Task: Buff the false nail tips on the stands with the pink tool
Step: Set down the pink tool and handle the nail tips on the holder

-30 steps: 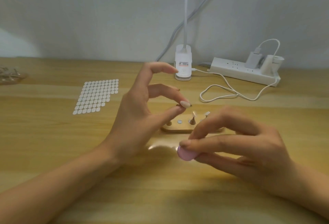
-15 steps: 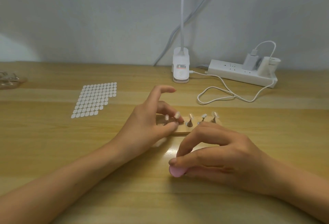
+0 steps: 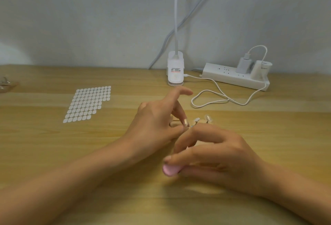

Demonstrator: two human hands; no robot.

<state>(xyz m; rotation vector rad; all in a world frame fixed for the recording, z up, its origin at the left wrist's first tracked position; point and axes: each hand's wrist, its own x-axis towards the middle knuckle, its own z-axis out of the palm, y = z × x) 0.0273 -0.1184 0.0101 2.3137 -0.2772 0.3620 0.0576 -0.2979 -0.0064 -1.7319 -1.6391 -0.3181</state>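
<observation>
My left hand [image 3: 155, 124] reaches down onto the wooden base [image 3: 212, 122]. Its thumb and middle finger pinch a small nail tip stand [image 3: 190, 126] at the base; the index finger points up and away. Two more clear nail tips on stands [image 3: 197, 119] [image 3: 207, 118] stick up just right of those fingers. Most of the base is hidden behind both hands. My right hand [image 3: 216, 155] lies nearer to me, fingers curled round the pink tool [image 3: 171, 169], whose rounded end shows at the left of the hand, blurred.
A sheet of white oval stickers [image 3: 87, 104] lies at the left. At the back stand a white lamp clamp [image 3: 175, 74] and a power strip [image 3: 234, 78] with chargers; a white cable [image 3: 215, 100] loops behind the base. Clear items [image 3: 5, 83] sit at the left edge.
My left hand came down from the air, where it pinched a nail tip, onto the base. My right hand with the pink tool sank lower and stayed in front.
</observation>
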